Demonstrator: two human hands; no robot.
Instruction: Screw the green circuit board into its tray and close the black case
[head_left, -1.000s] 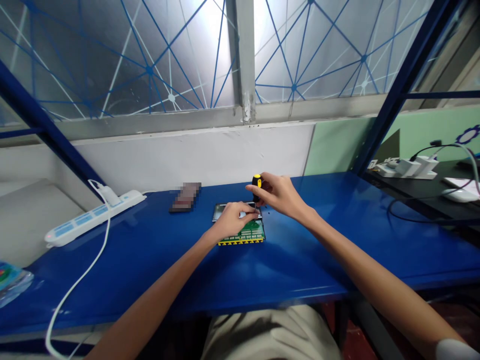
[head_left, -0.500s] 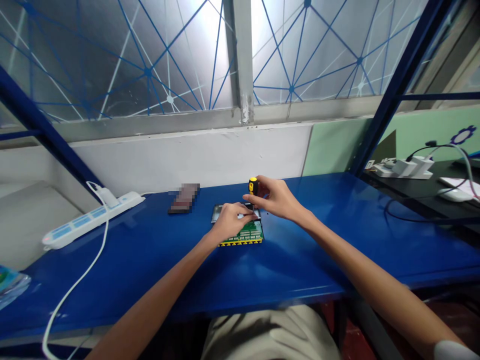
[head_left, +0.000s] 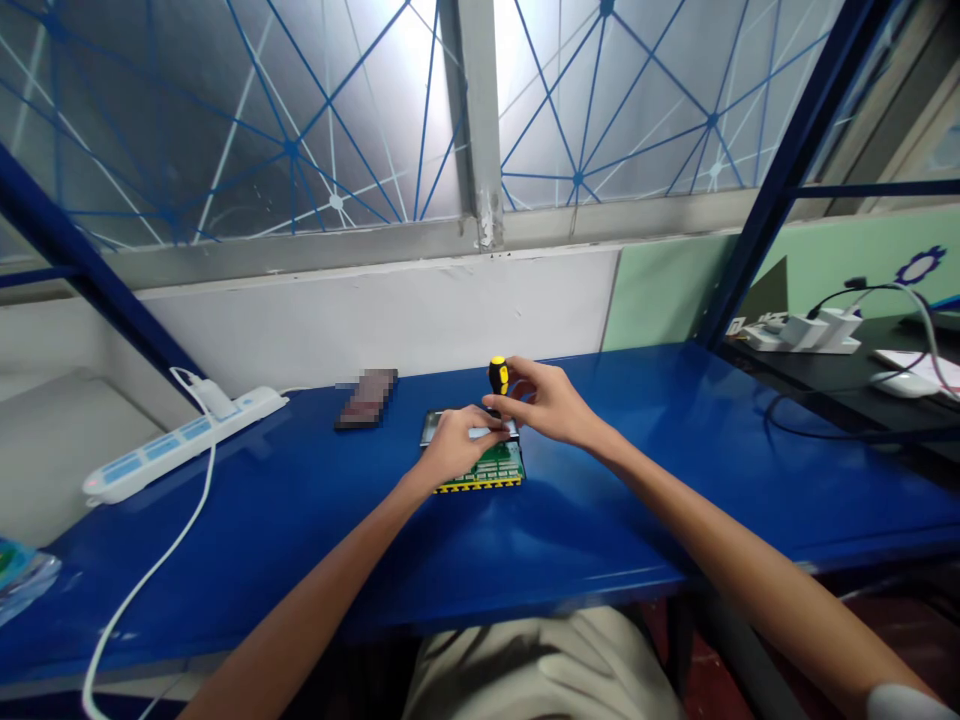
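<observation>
A stubby screwdriver (head_left: 498, 376) with a yellow-and-black handle stands nearly upright over the back right part of a device. My right hand (head_left: 551, 402) is closed on the handle with thumb and fingers. The device has a green circuit board (head_left: 498, 462), with yellow connectors (head_left: 480, 486) along its near edge and a dark-framed, screen-like panel (head_left: 431, 425) at the back. My left hand (head_left: 459, 445) rests over the device, its thumb and fingers pinched together close to the screwdriver's lower end. Whatever those fingertips hold is hidden, and so is the screwdriver's tip.
On the blue table (head_left: 315, 540), a dark flat object (head_left: 366, 398), blurred out, lies behind and left of the device. A white power strip (head_left: 184, 445) with a trailing white cable (head_left: 161, 565) is at left. Another power strip (head_left: 806, 335) and cables sit on the black surface at right.
My right hand has shifted slightly left with the screwdriver, bringing it closer over my left fingertips. My left hand has hardly moved, and the view has tilted a little.
</observation>
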